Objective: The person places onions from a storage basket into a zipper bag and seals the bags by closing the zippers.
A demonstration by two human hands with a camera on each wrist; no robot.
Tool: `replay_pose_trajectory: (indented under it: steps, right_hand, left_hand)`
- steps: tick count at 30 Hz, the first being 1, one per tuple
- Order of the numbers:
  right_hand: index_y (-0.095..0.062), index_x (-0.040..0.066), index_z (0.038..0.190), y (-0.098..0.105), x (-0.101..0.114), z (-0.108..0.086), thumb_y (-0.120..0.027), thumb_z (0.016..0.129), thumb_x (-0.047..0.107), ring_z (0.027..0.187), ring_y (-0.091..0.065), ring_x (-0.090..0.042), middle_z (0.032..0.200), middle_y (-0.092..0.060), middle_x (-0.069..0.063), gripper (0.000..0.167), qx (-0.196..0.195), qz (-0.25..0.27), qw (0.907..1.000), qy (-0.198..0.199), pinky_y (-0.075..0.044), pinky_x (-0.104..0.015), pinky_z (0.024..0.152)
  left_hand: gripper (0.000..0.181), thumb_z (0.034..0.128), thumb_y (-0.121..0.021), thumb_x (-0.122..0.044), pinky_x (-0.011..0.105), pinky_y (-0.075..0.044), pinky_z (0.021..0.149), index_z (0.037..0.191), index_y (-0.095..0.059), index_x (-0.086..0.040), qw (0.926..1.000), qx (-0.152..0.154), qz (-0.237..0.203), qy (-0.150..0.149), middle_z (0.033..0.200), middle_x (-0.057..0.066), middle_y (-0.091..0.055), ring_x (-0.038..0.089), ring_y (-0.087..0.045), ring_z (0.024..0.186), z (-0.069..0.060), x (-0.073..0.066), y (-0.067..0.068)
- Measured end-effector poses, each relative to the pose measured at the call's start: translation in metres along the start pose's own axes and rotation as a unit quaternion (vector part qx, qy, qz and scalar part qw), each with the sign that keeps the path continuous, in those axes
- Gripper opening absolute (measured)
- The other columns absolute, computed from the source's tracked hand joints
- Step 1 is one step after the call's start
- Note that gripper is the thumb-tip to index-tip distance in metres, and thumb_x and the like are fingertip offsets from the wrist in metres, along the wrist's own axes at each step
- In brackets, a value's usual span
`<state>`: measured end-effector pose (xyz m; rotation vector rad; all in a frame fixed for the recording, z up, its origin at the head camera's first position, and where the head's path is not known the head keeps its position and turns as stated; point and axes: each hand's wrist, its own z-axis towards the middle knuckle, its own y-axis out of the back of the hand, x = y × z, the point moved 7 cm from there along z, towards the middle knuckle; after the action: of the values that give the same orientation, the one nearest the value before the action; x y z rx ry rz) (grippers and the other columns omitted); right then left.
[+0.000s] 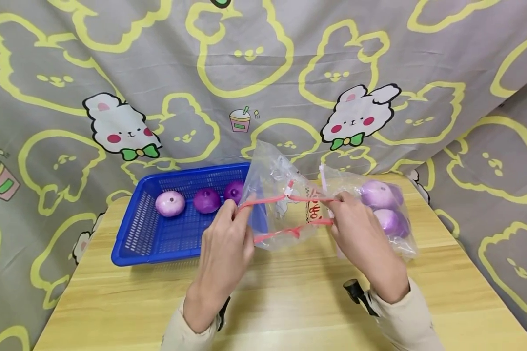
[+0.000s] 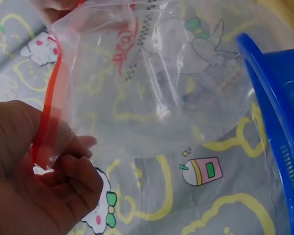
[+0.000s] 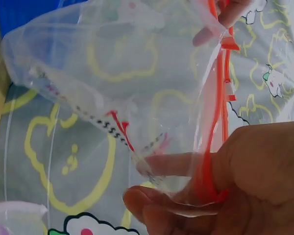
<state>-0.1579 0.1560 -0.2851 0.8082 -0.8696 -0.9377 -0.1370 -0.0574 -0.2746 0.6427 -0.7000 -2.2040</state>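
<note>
Between both hands hangs a clear plastic zip bag [image 1: 274, 170] with a red zip edge, a small slider and red print. My left hand [image 1: 224, 248] pinches one end of its mouth; my right hand [image 1: 362, 231] grips the other end. The mouth is spread apart, and nothing shows inside. In the left wrist view, thumb and fingers hold the red strip of the bag [image 2: 152, 83]. Over in the right wrist view, the right fingers reach round the bag's edge [image 3: 215, 142]. Purple onion-like rounds, one pale [image 1: 170, 204] and two darker [image 1: 206, 200], lie in the blue basket [image 1: 131, 243].
Right of the hands, a second clear bag [image 1: 340, 178] holds several pale purple rounds [image 1: 388, 222] and lies on the wooden table [image 1: 290, 302]. A grey patterned cloth [image 1: 263, 58] hangs behind the table. The basket stands at the back left, partly behind the held bag.
</note>
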Motion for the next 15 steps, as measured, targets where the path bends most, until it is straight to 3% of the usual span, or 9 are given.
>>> replay_pose_trajectory:
  steps: [5, 7, 12, 15]
  right_hand:
    - [-0.073, 0.008, 0.116, 0.001, 0.01, 0.004, -0.057, 0.08, -0.015, 0.086, -0.065, -0.029, 0.108, -0.065, -0.01, 0.046, -0.039, 0.047, 0.9958, 0.067, -0.055, -0.044, 0.069]
    - [-0.075, 0.011, 0.113, -0.001, 0.015, 0.004, -0.059, 0.08, -0.014, 0.078, -0.061, -0.021, 0.099, -0.063, -0.004, 0.044, -0.036, 0.056, 0.9938, 0.089, -0.051, -0.037, 0.064]
    - [-0.071, 0.008, 0.082, -0.008, 0.023, 0.004, -0.057, 0.086, -0.003, 0.071, -0.05, -0.015, 0.084, -0.054, 0.001, 0.018, -0.008, 0.031, 0.9932, 0.112, -0.044, -0.03, 0.061]
    - [-0.074, 0.011, 0.09, -0.006, 0.025, 0.006, -0.06, 0.094, 0.012, 0.071, -0.054, -0.013, 0.083, -0.059, 0.002, 0.015, -0.018, 0.033, 0.9926, 0.115, -0.047, -0.029, 0.06]
  left_hand:
    - [0.054, 0.0749, -0.061, 0.01, 0.029, -0.038, 0.046, 0.128, -0.061, 0.002, 0.9998, 0.015, 0.002, -0.008, 0.077, 0.004, -0.042, 0.017, -0.037, 0.059, -0.001, -0.003, 0.001]
    - [0.061, 0.0755, -0.061, 0.009, 0.028, -0.039, 0.047, 0.136, -0.056, 0.002, 0.9997, 0.019, -0.002, -0.014, 0.078, 0.004, -0.043, 0.017, -0.037, 0.059, -0.002, -0.006, 0.002]
    - [0.053, 0.0766, -0.061, 0.007, 0.031, -0.045, 0.048, 0.13, -0.057, 0.005, 0.9993, 0.025, -0.006, -0.029, 0.081, 0.005, -0.049, 0.018, -0.044, 0.061, -0.004, -0.011, 0.005]
    - [0.042, 0.0773, -0.062, 0.007, 0.035, -0.048, 0.047, 0.119, -0.061, 0.002, 0.9991, 0.032, 0.014, -0.025, 0.079, 0.005, -0.053, 0.02, -0.05, 0.06, -0.005, -0.011, 0.003]
